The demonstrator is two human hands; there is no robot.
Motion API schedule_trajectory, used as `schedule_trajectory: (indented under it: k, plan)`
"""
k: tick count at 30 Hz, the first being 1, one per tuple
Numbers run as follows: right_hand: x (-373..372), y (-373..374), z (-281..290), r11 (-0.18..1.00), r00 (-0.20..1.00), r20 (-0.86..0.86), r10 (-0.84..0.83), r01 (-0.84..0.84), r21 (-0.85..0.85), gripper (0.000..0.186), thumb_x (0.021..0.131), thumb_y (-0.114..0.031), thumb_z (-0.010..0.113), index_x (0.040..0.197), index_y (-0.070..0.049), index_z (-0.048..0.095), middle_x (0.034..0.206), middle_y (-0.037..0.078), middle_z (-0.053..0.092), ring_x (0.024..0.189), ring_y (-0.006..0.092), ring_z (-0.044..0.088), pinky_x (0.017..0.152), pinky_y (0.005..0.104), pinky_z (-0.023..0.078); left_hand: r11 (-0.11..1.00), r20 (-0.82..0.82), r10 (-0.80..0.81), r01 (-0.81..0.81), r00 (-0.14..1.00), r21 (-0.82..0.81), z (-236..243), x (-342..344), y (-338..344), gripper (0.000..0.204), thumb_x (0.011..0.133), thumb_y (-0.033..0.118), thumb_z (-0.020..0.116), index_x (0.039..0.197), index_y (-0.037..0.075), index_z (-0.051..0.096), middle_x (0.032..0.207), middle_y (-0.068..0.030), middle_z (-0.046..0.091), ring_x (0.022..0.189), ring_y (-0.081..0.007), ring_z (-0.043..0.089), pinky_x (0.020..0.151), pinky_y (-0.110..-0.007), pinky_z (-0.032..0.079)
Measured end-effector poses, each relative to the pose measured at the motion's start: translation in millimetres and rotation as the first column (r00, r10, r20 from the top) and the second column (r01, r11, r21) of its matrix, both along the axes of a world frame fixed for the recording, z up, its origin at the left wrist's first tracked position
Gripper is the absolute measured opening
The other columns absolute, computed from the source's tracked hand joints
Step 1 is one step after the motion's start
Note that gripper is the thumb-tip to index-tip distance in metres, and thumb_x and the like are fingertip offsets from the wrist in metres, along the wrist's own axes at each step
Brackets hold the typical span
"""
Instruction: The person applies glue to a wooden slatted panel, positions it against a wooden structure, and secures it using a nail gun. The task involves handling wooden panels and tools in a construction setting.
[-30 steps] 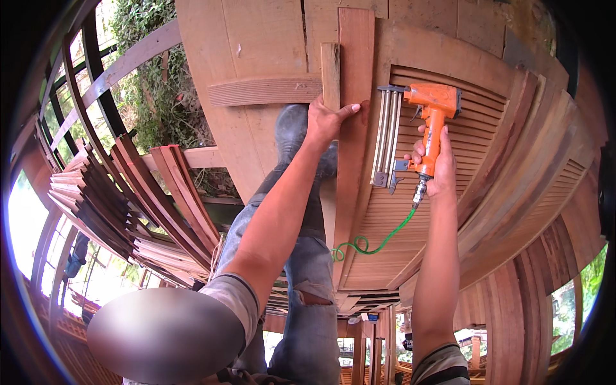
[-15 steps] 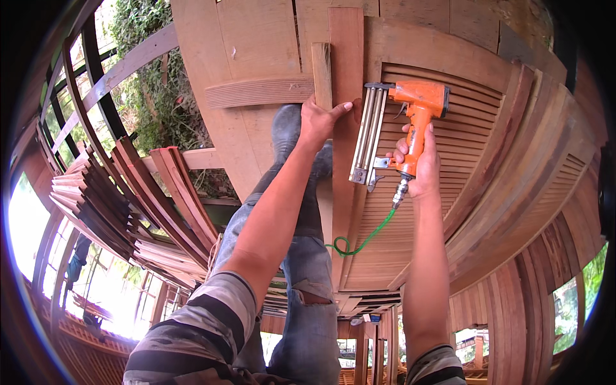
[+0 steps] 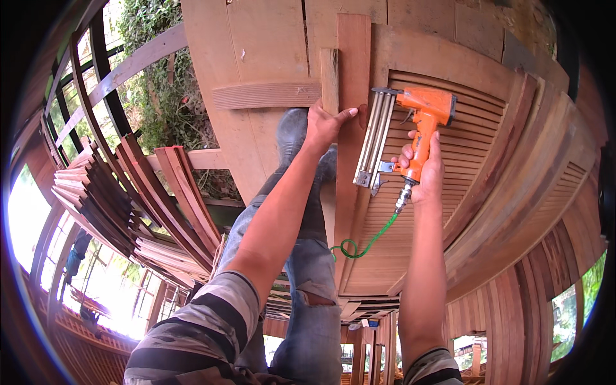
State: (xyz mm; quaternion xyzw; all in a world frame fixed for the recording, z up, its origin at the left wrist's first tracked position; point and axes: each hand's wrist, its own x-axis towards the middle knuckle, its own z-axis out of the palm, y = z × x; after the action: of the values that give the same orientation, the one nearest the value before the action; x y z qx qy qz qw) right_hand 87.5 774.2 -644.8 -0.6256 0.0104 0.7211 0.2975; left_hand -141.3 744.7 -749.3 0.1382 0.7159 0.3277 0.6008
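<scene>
My right hand (image 3: 426, 168) is wrapped round the grip of an orange pneumatic nail gun (image 3: 426, 102), with its silver magazine at the left and a green air hose (image 3: 378, 236) joined at the grip's lower end. The gun is over a louvered wooden panel (image 3: 471, 131). My left hand (image 3: 326, 127) grips the near end of a short narrow wood strip (image 3: 330, 80). Its thumb reaches across a long reddish plank (image 3: 353, 58), which lies along the panel's left edge. Part of the left fingers is hidden.
A grooved board (image 3: 266, 96) lies left of the strip on a broad wooden surface (image 3: 212, 45). My boot (image 3: 292, 131) is just below that board. Stacked wood slats (image 3: 96, 192) stand at the left, and more boards (image 3: 513, 308) at the right.
The whole view has shifted slightly, so everything appears a little farther right and lower. Both hands keep the same holds on the nail gun and the wood strip.
</scene>
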Motion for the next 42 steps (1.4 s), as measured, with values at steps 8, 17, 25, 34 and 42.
schedule_trajectory:
  k: [8,17,25,34,42]
  plan:
    - [-7,-6,0,1.000,0.999,0.033,-0.005,0.006,-0.030,0.057,0.112,-0.061,0.041,0.115,-0.007,0.055,0.074,0.002,0.048,0.063,0.0152,0.050,0.079,0.0429,0.057,0.998,0.073,0.030,-0.034,0.997,0.056,-9,3,-3,0.049,0.085,0.014,0.091,0.123,-0.006,0.068,0.111,-0.0148,0.078,0.099,-0.0194,0.073,0.091,-0.034,0.059]
    - [-7,1,5,0.999,0.999,0.051,-0.014,0.016,-0.034,0.057,0.112,-0.062,0.042,0.116,-0.007,0.056,0.073,0.002,0.049,0.063,0.0155,0.050,0.078,0.0427,0.056,1.000,0.029,0.006,-0.005,1.000,-0.007,0,2,2,0.054,0.082,0.018,0.093,0.124,-0.005,0.068,0.112,-0.0144,0.078,0.101,-0.0207,0.073,0.093,-0.036,0.058]
    - [-9,15,13,0.993,0.993,0.065,0.099,-0.094,-0.071,0.054,0.112,-0.060,0.044,0.116,-0.009,0.057,0.073,-0.001,0.047,0.062,0.0114,0.048,0.079,0.0387,0.054,0.999,-0.054,-0.028,0.028,0.998,-0.016,-5,2,1,0.052,0.081,0.015,0.093,0.122,-0.005,0.068,0.111,-0.0151,0.078,0.101,-0.0209,0.073,0.093,-0.036,0.058]
    - [0,22,7,0.987,0.988,0.065,0.139,-0.133,-0.091,0.056,0.111,-0.062,0.043,0.114,-0.008,0.057,0.071,0.000,0.049,0.060,0.0130,0.051,0.078,0.0415,0.057,0.999,0.020,-0.001,0.000,1.000,0.032,-7,1,1,0.049,0.083,0.013,0.092,0.122,-0.005,0.068,0.110,-0.0137,0.078,0.100,-0.0195,0.072,0.091,-0.036,0.057]
    - [8,17,-1,0.992,0.993,0.016,0.115,-0.114,-0.048,0.057,0.112,-0.062,0.043,0.117,-0.007,0.057,0.073,0.001,0.050,0.062,0.0131,0.051,0.079,0.0413,0.056,0.997,0.023,0.020,-0.022,1.000,0.074,-3,1,4,0.050,0.084,0.014,0.091,0.124,-0.005,0.066,0.110,-0.0141,0.077,0.100,-0.0190,0.071,0.093,-0.037,0.057]
